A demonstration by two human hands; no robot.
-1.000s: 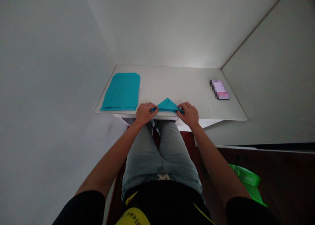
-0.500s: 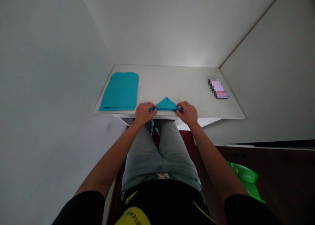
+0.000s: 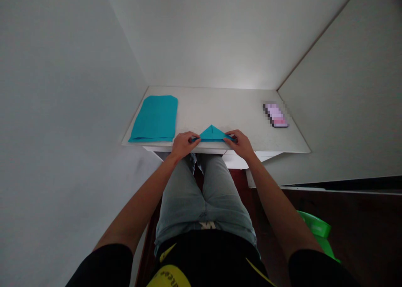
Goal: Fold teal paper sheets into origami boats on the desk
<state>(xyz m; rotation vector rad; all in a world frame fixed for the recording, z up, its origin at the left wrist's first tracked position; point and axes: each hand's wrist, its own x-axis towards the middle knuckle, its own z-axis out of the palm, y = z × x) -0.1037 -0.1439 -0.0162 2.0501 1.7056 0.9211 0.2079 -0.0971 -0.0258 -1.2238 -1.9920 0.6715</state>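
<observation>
A small teal paper folded into a triangle [image 3: 212, 133] lies at the near edge of a white table [image 3: 226, 107]. My left hand [image 3: 183, 144] pinches its left corner with fingers closed. My right hand [image 3: 240, 144] pinches its right corner the same way. The triangle's point faces away from me. Both hands rest on the table edge above my knees.
A stack of flat teal sheets [image 3: 155, 118] lies at the table's left side. A blurred phone [image 3: 276, 115] sits at the right. White walls close in on the left, back and right. A green stool [image 3: 317, 232] stands on the dark floor at my right.
Both hands and the folded triangle stay in place; only the view has shifted slightly.
</observation>
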